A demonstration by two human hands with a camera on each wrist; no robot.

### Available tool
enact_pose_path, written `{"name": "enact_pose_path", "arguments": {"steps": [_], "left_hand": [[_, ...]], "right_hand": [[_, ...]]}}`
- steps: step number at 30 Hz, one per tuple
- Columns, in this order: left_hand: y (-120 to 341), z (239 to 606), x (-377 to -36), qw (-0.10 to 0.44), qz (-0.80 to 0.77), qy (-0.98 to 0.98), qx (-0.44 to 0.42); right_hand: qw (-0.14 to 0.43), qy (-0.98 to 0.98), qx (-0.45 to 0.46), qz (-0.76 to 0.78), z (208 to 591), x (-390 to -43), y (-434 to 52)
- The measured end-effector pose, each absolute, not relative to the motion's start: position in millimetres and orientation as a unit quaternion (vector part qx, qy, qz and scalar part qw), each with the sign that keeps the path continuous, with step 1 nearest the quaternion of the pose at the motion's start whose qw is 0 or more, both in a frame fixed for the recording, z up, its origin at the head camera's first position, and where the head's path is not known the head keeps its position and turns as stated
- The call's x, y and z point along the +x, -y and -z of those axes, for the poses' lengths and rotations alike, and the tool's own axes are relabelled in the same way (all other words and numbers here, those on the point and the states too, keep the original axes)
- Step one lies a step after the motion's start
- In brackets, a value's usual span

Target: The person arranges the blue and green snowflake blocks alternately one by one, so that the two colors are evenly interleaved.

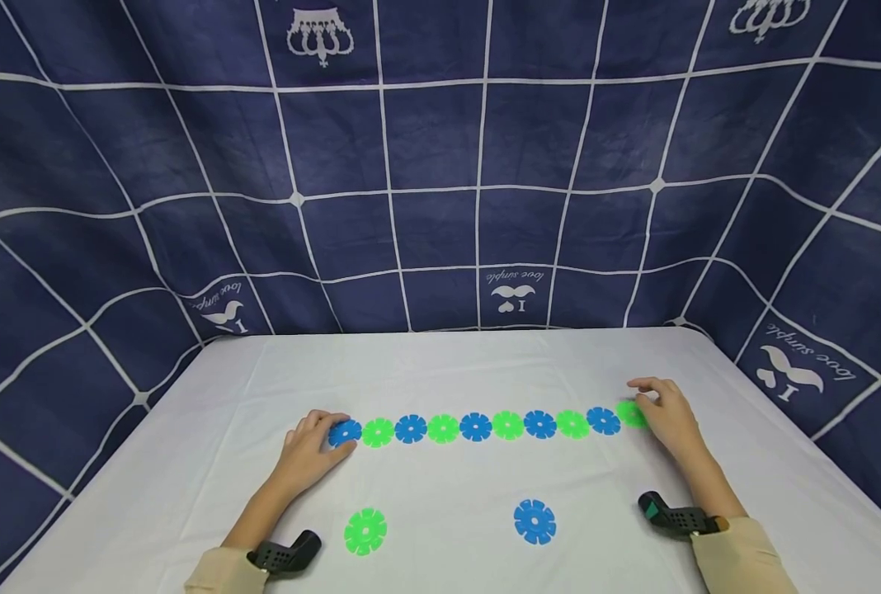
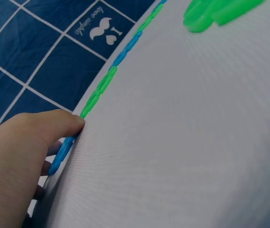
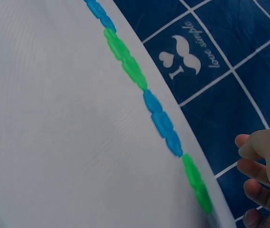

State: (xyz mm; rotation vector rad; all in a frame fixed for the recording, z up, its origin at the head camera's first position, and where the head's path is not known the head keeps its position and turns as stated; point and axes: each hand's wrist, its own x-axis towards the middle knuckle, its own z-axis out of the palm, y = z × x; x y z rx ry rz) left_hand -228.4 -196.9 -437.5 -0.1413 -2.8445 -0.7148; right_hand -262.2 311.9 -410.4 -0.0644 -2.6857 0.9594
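Note:
A row of alternating blue and green notched plastic discs lies flat across the white table. My left hand (image 1: 308, 454) is at its left end, holding the blue disc (image 1: 346, 433) between the thumb on the near side and the fingers on the far side. In the left wrist view the thumb (image 2: 70, 122) meets the edge of that disc. At the right end my right hand (image 1: 666, 417) hovers over the last green disc (image 1: 631, 414), partly covering it. The right wrist view shows its loosely bent fingers (image 3: 253, 168) apart from that disc, with nothing between them.
Nearer the front of the table lie a loose green disc (image 1: 365, 531) and a loose blue disc (image 1: 534, 521). A dark blue curtain (image 1: 440, 223) with a white grid surrounds the white tabletop (image 1: 448, 487) at the back and sides.

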Motion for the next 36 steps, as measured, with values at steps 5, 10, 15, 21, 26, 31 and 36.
{"name": "enact_pose_path", "arguments": {"steps": [5, 10, 15, 21, 26, 31, 36], "left_hand": [[196.6, 437.7, -229.6, 0.107, 0.241, 0.964, -0.046], [197.4, 437.5, -230.0, 0.104, 0.240, 0.964, -0.046], [198.0, 436.0, -230.8, 0.099, 0.241, 0.965, -0.046], [197.6, 435.9, -230.4, 0.099, 0.240, 0.965, -0.046], [197.2, 436.3, -230.1, 0.101, 0.241, 0.964, -0.048], [198.1, 436.5, -230.4, 0.104, 0.239, 0.964, -0.050], [198.6, 436.9, -231.0, 0.101, 0.241, 0.964, -0.051]], "right_hand": [[0.159, 0.929, -0.003, -0.335, 396.5, -260.8, -305.0], [0.160, 0.928, 0.030, -0.335, 378.1, -257.3, -290.8], [0.143, 0.932, 0.065, -0.326, 363.3, -249.7, -272.6], [0.101, 0.936, 0.112, -0.319, 357.8, -235.4, -249.6], [0.051, 0.929, 0.172, -0.324, 359.6, -224.0, -229.8], [-0.020, 0.917, 0.222, -0.330, 363.1, -207.7, -212.9], [-0.073, 0.895, 0.273, -0.344, 379.1, -193.4, -208.2]]}}
